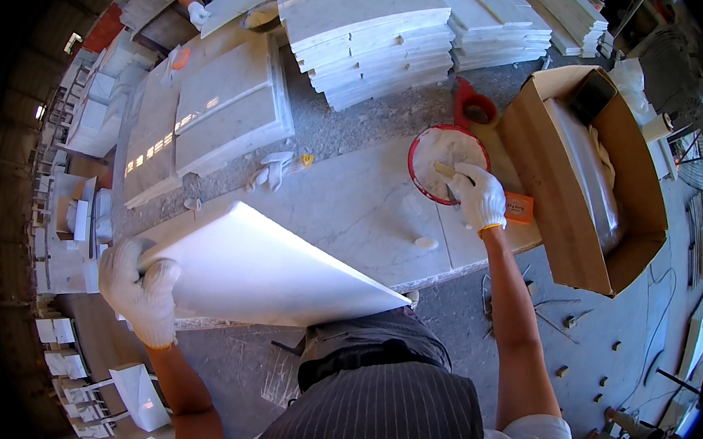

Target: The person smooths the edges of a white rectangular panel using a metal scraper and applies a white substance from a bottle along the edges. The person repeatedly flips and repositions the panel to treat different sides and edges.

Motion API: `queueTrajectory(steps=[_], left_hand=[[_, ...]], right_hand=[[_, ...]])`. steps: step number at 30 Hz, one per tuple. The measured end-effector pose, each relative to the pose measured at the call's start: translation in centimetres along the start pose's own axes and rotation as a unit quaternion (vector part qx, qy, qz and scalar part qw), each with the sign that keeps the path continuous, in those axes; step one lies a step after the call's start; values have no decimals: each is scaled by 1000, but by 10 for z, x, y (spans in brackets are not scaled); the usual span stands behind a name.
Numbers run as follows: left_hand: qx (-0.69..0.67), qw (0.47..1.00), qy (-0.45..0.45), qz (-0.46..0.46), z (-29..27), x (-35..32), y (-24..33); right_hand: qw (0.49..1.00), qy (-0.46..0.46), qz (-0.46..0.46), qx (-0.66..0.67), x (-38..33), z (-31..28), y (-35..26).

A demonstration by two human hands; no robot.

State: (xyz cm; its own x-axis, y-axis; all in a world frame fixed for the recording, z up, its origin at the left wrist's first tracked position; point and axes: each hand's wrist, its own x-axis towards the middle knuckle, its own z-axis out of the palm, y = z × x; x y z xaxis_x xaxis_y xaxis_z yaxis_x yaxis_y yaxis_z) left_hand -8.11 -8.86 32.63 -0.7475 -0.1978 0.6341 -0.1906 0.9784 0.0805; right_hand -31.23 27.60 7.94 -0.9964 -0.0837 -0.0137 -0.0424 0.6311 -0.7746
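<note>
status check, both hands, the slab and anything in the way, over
Left hand gripping slab, slab tilted. Right hand holding tool at red-rimmed bowl. Orange box close by right hand, possibly in the way.

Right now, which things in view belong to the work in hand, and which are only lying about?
Seemingly in use:
White slab, in the left hand
Yellowish tool, in the right hand
Red-rimmed bowl beneath it

Seemingly just lying about:
Orange box
Open cardboard box
Crumpled white glove
</note>
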Motion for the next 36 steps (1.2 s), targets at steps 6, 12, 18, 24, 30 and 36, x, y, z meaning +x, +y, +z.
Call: queueTrajectory(steps=[6,12,18,24,30,36], left_hand=[[1,1000,-17,-2,1,4,6],[-9,1000,-10,-8,0,6,10],[0,1000,-28,6,0,12,12],[-40,999,-12,-24,1,16,20],[-34,999,-13,0,-1,21,22],[5,999,-16,32,-2,20,12]], right_hand=[[998,-11,7,61,4,4,18],[980,-40,64,187,2,-3,5],[942,-110,36,315,1,-50,-72],[913,-223,7,342,-5,-105,-185],[900,-305,-67,304,-13,-123,-244],[899,-319,-139,267,-15,-122,-259]])
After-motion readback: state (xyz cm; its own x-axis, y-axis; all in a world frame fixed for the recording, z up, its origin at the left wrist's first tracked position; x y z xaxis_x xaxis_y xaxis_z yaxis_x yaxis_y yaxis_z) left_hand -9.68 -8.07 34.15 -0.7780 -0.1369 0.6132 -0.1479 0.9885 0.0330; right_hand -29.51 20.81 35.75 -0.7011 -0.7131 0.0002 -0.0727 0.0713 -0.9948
